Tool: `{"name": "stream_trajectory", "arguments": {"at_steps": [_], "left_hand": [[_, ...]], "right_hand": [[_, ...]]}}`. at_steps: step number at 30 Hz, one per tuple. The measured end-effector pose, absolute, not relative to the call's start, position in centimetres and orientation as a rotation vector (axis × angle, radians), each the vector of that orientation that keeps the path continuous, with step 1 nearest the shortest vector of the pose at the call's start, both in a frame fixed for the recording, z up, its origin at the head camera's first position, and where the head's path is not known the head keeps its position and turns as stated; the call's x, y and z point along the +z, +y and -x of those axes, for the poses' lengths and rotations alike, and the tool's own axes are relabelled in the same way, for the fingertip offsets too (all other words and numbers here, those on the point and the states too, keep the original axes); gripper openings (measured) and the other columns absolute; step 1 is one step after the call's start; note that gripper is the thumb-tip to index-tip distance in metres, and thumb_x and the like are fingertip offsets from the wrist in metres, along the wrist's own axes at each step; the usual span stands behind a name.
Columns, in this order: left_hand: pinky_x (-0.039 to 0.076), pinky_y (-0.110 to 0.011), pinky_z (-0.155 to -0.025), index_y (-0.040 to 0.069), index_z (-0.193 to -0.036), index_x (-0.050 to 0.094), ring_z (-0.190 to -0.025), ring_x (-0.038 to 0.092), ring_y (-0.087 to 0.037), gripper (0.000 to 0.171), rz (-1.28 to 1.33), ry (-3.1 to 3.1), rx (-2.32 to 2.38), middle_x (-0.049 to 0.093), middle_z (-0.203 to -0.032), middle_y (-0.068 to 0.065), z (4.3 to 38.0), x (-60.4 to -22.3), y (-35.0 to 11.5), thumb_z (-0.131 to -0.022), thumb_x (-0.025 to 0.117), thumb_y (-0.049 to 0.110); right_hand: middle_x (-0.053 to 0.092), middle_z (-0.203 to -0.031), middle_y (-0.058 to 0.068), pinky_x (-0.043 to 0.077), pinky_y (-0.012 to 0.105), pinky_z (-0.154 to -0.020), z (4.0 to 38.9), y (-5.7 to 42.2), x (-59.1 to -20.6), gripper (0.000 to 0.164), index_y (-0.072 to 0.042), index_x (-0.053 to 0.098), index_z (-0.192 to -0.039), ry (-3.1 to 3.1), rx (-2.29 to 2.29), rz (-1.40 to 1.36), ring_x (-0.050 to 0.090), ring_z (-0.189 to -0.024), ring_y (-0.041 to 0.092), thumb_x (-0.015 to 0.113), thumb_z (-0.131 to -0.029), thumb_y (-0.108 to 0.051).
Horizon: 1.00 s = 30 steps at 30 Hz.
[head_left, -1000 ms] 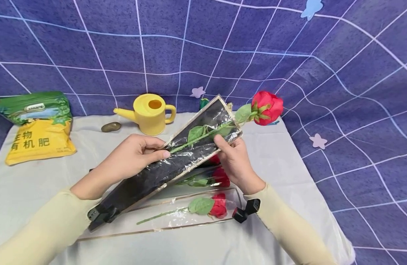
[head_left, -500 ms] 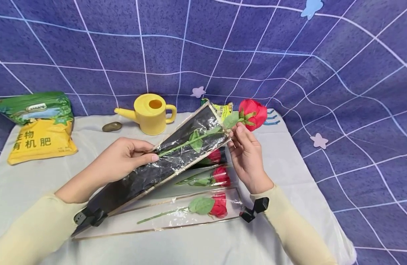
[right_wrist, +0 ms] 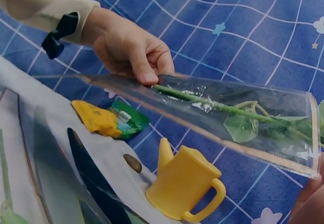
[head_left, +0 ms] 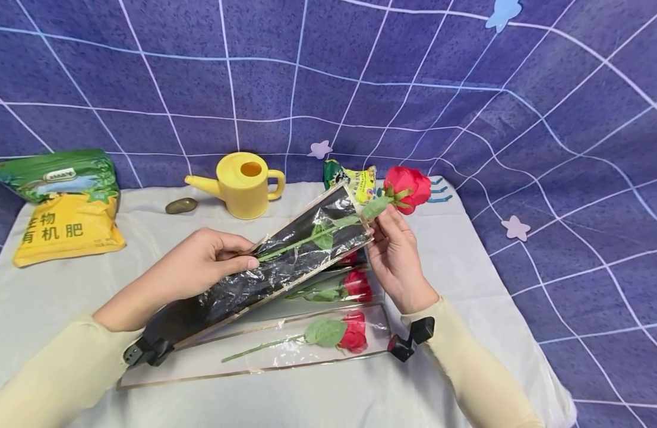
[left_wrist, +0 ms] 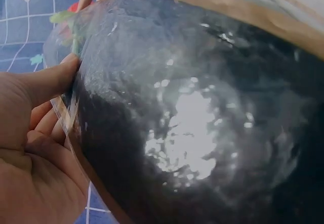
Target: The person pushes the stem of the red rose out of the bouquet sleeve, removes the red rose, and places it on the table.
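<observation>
A black flower sleeve [head_left: 286,264] with a clear front and pale edging slants above the table in the head view. In it lies the green stem of a red rose [head_left: 407,189], whose bloom and one leaf stick out past the upper right mouth. My left hand [head_left: 197,264] pinches the sleeve's far edge midway along, thumb over the film by the stem's lower end. At the mouth, my right hand [head_left: 398,255] has its fingertips on the rose just below the bloom, close to the sleeve's corner; the exact contact is partly hidden.
Wrapped roses lie under the sleeve, the nearest in a clear sleeve [head_left: 286,351]. Behind stand a yellow watering can [head_left: 243,187], a brown stone [head_left: 181,205], a green-yellow fertilizer bag [head_left: 66,208], a smaller packet [head_left: 355,181] and blue prongs [head_left: 439,190].
My right hand has shifted from the sleeve's lower edge to just below the bloom. Bloom and sleeve have moved left and lower. My left hand still grips the sleeve.
</observation>
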<state>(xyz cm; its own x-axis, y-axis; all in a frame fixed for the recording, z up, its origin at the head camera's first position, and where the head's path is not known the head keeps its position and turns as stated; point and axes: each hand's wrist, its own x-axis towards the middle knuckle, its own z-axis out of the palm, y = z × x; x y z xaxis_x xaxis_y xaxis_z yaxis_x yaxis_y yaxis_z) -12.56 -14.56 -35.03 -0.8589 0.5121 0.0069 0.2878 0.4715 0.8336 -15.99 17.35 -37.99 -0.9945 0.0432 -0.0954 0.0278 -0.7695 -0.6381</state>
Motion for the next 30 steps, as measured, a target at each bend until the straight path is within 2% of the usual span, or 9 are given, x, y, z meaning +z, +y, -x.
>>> {"name": "stream_trajectory", "arguments": {"at_steps": [1,4,9,12,18,21,26,30], "left_hand": [[0.04,-0.026,-0.054,0.018,-0.094,0.07,-0.054,0.038,-0.006,0.008,-0.693,2.477,1.326,0.06,-0.068,0.006,12.6,-35.0,-14.5,-0.089,0.066,0.022],[0.041,-0.027,-0.055,0.018,-0.095,0.07,-0.055,0.042,-0.007,0.009,-0.693,2.467,1.31,0.059,-0.067,0.007,12.6,-35.0,-14.5,-0.089,0.066,0.023],[0.048,-0.027,-0.065,0.015,-0.098,0.07,-0.068,0.059,-0.009,0.015,-0.697,2.418,1.3,0.067,-0.078,0.009,12.6,-35.0,-14.6,-0.087,0.068,0.025],[0.05,-0.028,-0.067,0.014,-0.101,0.07,-0.072,0.063,-0.01,0.021,-0.706,2.401,1.29,0.068,-0.083,0.01,12.5,-35.0,-14.8,-0.086,0.069,0.028],[0.049,-0.027,-0.063,0.014,-0.103,0.07,-0.062,0.056,-0.008,0.024,-0.759,2.406,1.237,0.068,-0.083,0.011,11.9,-34.8,-15.6,-0.086,0.068,0.03],[0.049,-0.027,-0.065,0.014,-0.104,0.07,-0.061,0.055,-0.007,0.025,-0.767,2.413,1.208,0.067,-0.081,0.012,11.4,-34.8,-16.2,-0.086,0.068,0.032],[0.046,-0.026,-0.058,0.014,-0.104,0.07,-0.055,0.049,-0.005,0.025,-0.782,2.404,1.189,0.062,-0.069,0.012,10.7,-35.1,-17.0,-0.087,0.067,0.032],[0.048,-0.026,-0.059,0.015,-0.104,0.07,-0.059,0.052,-0.005,0.023,-0.802,2.369,1.214,0.064,-0.075,0.013,10.3,-35.3,-17.4,-0.087,0.066,0.03]], "right_hand": [[0.067,-0.091,0.007,0.048,0.022,-0.069,16.0,17.3,-37.9,0.028,-0.006,0.057,-0.106,-1.047,2.946,0.179,0.062,-0.078,0.013,0.072,-0.082,-0.008],[0.067,-0.089,0.008,0.048,0.019,-0.064,16.0,17.4,-37.7,0.03,-0.006,0.053,-0.105,-1.043,2.94,0.199,0.062,-0.075,0.013,0.072,-0.082,-0.006],[0.066,-0.085,0.007,0.047,0.016,-0.059,16.2,17.4,-37.5,0.026,-0.005,0.053,-0.103,-1.074,2.934,0.21,0.061,-0.071,0.011,0.07,-0.083,-0.003],[0.064,-0.086,0.005,0.046,0.016,-0.06,16.3,17.9,-37.3,0.022,-0.004,0.057,-0.102,-1.093,2.924,0.206,0.059,-0.07,0.009,0.069,-0.083,-0.002],[0.064,-0.095,0.01,0.046,0.017,-0.06,17.2,21.0,-36.4,0.02,0.001,0.061,-0.102,-1.031,2.958,0.124,0.057,-0.071,0.011,0.068,-0.084,0.001],[0.064,-0.091,0.011,0.045,0.019,-0.059,17.7,23.6,-35.9,0.015,0.002,0.06,-0.1,-1.015,2.982,0.077,0.054,-0.063,0.009,0.063,-0.086,0.005],[0.064,-0.088,0.012,0.043,0.019,-0.053,18.2,28.1,-35.4,0.011,0.003,0.057,-0.098,-1.073,2.982,0.011,0.049,-0.052,0.008,0.055,-0.089,0.01],[0.065,-0.09,0.015,0.043,0.018,-0.05,18.3,31.4,-35.1,0.012,0.005,0.058,-0.096,-1.108,3.009,-0.028,0.055,-0.055,0.013,0.05,-0.09,0.012]]}}
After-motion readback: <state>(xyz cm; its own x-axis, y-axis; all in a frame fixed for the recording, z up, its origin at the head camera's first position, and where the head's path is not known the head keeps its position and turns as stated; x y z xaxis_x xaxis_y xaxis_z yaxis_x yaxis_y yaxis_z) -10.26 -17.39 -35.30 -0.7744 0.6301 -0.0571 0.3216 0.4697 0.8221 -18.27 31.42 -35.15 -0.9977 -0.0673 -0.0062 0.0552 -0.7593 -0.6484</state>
